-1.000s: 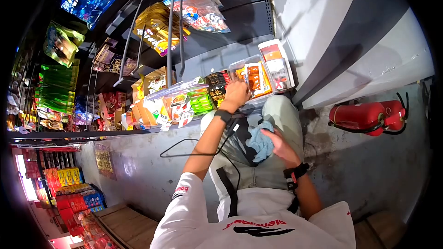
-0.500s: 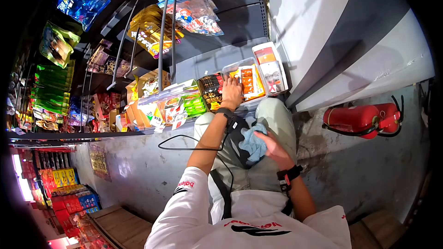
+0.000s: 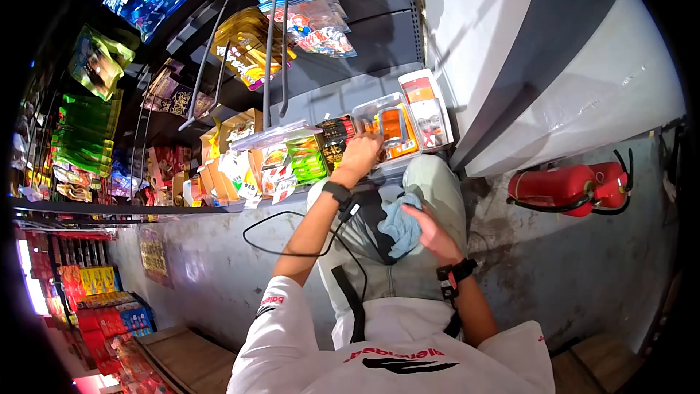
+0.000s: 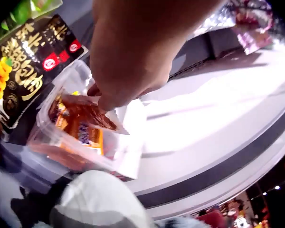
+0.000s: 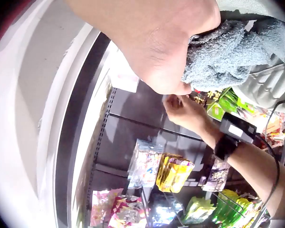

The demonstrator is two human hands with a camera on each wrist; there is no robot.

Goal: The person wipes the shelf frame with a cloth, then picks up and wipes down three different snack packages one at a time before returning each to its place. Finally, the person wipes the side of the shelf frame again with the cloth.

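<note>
My left hand [image 3: 362, 152] reaches over the left side of a clear plastic bin [image 4: 46, 116] on the low shelf. Its fingers pinch the edge of a reddish-brown snack packet [image 4: 91, 113], which is tilted up above the orange packets [image 4: 89, 136] in the bin. Close beside that hand stand black snack packs [image 3: 334, 138] with gold lettering. Over my lap, my right hand [image 3: 436, 237] holds a crumpled blue-grey cloth [image 3: 399, 228]; the right wrist view shows the cloth [image 5: 232, 57] against the palm side, with most fingers hidden.
A white box [image 3: 432, 111] of packets sits right of the bin, by the white wall panel [image 3: 503, 36]. Green packs [image 3: 307, 159] and cartons stand left. Metal hooks [image 3: 275, 51] with bags jut out above. Fire extinguishers [image 3: 561, 188] lie at right; a black cable [image 3: 255, 237] loops beside my left arm.
My left hand lay spread on the packets half a second ago; now its fingers are drawn together and one packet is tilted up. My right hand and the cloth have barely moved.
</note>
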